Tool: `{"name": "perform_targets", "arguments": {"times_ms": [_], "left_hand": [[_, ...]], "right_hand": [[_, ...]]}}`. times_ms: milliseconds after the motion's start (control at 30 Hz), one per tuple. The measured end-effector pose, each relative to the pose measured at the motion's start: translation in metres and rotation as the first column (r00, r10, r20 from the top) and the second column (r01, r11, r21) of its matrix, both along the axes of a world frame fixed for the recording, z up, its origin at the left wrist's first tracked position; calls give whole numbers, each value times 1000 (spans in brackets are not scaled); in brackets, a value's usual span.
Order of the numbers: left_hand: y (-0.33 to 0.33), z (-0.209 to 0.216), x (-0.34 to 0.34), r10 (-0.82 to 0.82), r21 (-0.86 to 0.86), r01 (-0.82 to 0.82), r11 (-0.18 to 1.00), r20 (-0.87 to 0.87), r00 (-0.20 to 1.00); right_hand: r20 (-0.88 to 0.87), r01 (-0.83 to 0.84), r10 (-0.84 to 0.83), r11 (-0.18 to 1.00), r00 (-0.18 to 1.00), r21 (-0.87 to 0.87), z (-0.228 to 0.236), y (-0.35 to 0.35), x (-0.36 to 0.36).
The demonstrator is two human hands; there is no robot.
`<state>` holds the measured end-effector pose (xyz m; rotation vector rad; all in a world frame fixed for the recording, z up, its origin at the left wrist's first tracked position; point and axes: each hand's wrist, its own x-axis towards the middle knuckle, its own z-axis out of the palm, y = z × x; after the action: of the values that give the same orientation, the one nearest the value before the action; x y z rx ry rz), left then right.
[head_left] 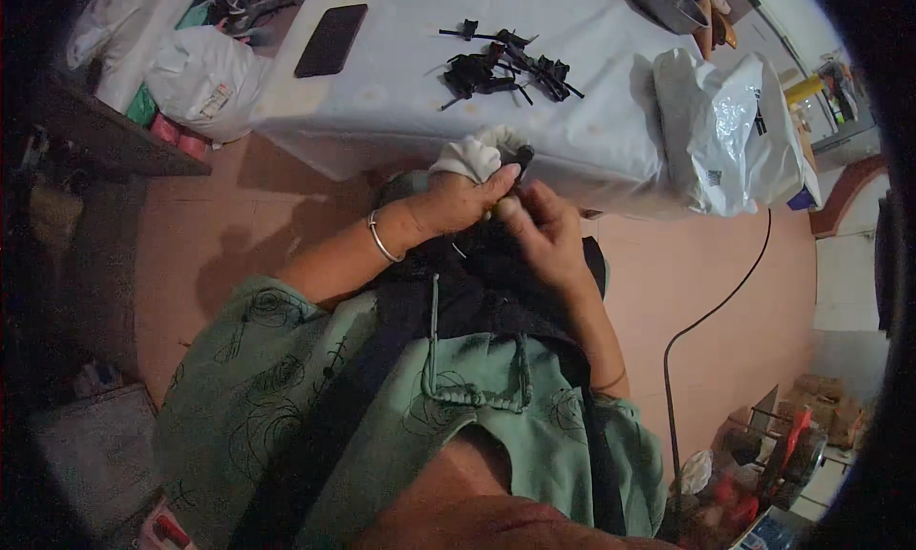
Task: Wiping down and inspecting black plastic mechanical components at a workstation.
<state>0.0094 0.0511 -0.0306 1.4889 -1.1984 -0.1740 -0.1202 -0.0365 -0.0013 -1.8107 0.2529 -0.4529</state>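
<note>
Just off the near edge of the cloth-covered table, my two hands meet in front of me. My left hand (468, 197) is closed, with a bunched white cloth (468, 157) over its fingers and its bare thumb pressed on a small black part (523, 156). My right hand (551, 230) comes in from the right, thumb and forefinger pinched close to that part's lower end. What the right fingers hold there is too small to make out. Beyond the hands lies a loose pile of black plastic-looking pieces (477, 73) with thin stems.
The table (401, 92) has a white cover. On it are a dark phone (331, 41) at left, a white plastic bag (725, 135) at right and a grey metal bowl (668, 4) behind. More bags (205, 78) sit at far left. A black cable (689, 332) trails along the floor.
</note>
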Motion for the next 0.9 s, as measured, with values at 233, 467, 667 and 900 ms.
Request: {"name": "perform_targets", "arguments": {"times_ms": [233, 467, 667, 900], "left_hand": [[15, 31, -10, -270, 92, 339, 936, -425, 864], [20, 36, -18, -195, 66, 249, 966, -443, 875], [13, 30, -15, 19, 32, -23, 999, 128, 992], [20, 29, -19, 57, -50, -46, 998, 235, 970]], "right_hand": [[238, 371, -288, 781, 928, -502, 9, 5, 2], [24, 180, -180, 984, 983, -13, 0, -8, 3], [-104, 60, -77, 986, 992, -156, 10, -2, 0], [-20, 74, -74, 997, 997, -5, -11, 2, 9]]}}
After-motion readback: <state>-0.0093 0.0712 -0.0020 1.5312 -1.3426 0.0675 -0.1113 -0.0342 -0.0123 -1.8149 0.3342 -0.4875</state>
